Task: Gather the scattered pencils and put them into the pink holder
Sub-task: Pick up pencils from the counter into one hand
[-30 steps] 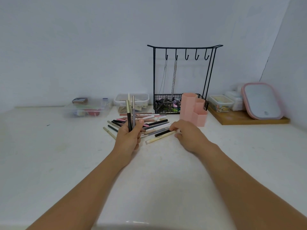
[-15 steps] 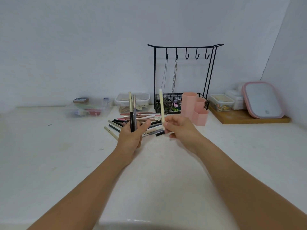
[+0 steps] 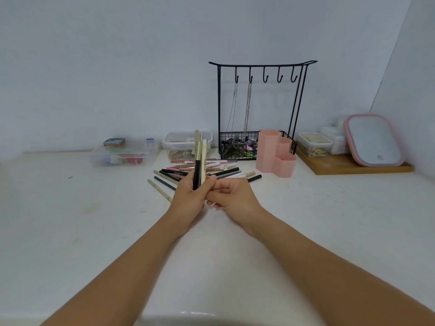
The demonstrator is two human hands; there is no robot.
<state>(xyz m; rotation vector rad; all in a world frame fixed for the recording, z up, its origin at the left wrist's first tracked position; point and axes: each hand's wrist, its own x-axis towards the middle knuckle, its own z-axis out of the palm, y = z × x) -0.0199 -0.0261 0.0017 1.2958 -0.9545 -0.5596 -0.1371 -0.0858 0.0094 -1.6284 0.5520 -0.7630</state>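
Note:
My left hand (image 3: 188, 196) grips a small upright bundle of pencils (image 3: 199, 158), black, grey and cream, above the white table. My right hand (image 3: 231, 194) is pressed against the left one, its fingers curled at the bottom of the bundle where the cream pencil sits. Behind the hands lies a scattered pile of several pencils (image 3: 219, 169), pink, black, grey and beige. One beige pencil (image 3: 160, 190) lies apart at the left. The pink holder (image 3: 274, 156), with stepped hexagonal cups, stands to the right of the pile.
A black wire rack (image 3: 256, 104) with hooks, chains and a basket stands behind the holder. Clear plastic boxes (image 3: 122, 154) sit at the back left. At the right a wooden board (image 3: 348, 165) carries small containers and a pink-framed mirror (image 3: 374, 141).
My right hand lifted a cream pencil from the pile, raised it upright and brought it leftwards into the bundle held by my left hand. The two hands now touch.

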